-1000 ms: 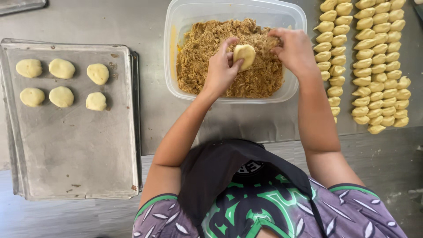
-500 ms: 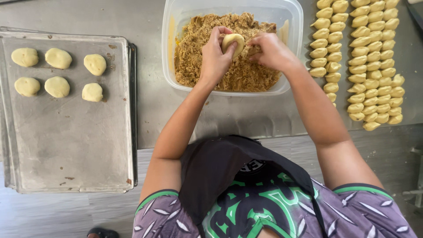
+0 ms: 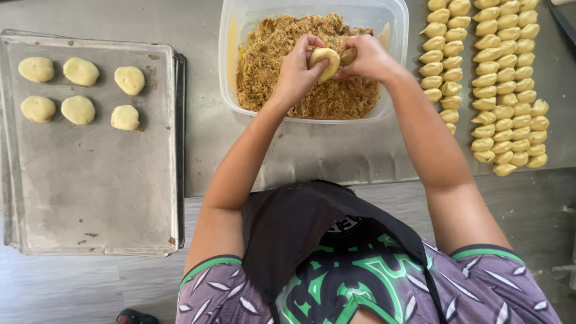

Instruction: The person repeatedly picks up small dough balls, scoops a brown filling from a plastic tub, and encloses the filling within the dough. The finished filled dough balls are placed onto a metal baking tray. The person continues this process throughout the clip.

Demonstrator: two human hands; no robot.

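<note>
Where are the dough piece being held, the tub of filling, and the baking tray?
dough piece (image 3: 324,62), head view, its rounded top.
tub of filling (image 3: 398,36), head view, right wall.
baking tray (image 3: 96,192), head view, bare middle.

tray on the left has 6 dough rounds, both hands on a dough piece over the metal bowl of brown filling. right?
One thing is off: the filling sits in a clear plastic tub, not a metal bowl. The head view shows its see-through walls. The rest holds: six dough rounds on the tray, left hand and right hand on the dough piece.
</note>
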